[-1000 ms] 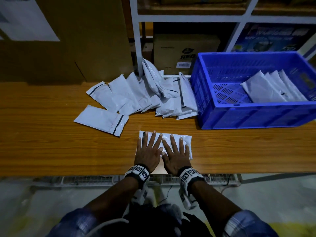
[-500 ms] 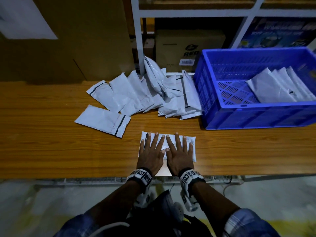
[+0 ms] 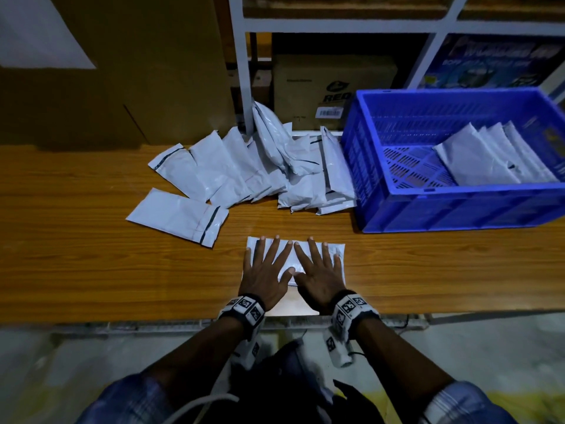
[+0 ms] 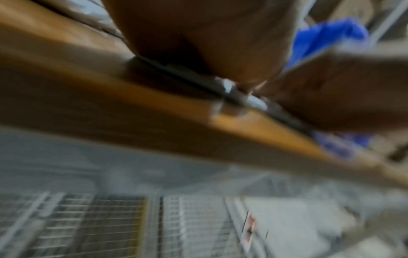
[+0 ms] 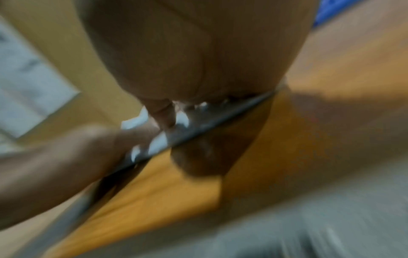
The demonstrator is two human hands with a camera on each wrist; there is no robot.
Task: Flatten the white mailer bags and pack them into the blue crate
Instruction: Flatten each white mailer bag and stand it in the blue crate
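Left hand [image 3: 265,278] and right hand [image 3: 318,278] side by side, palms down, fingers [image 3: 286,250] spread straight, pressing white mailer bag [image 3: 333,246] flat on desk [image 3: 91,270], near edge, centre. Nothing pinched.

Blue crate [image 3: 458,206] far right, few flattened bags [image 3: 486,160] leaning inside. Unflattened pile [image 3: 275,166] far centre, touching crate's left wall; single bag [image 3: 177,215] lies left of pile.

Risks, judged:
- Slick plastic may slide toward desk edge under push, drop to floor.
- Trapped air may puff bag back once pressure lifts.
- Pile could slump when next bag pulled.
- Leaning bags may topple in crate.
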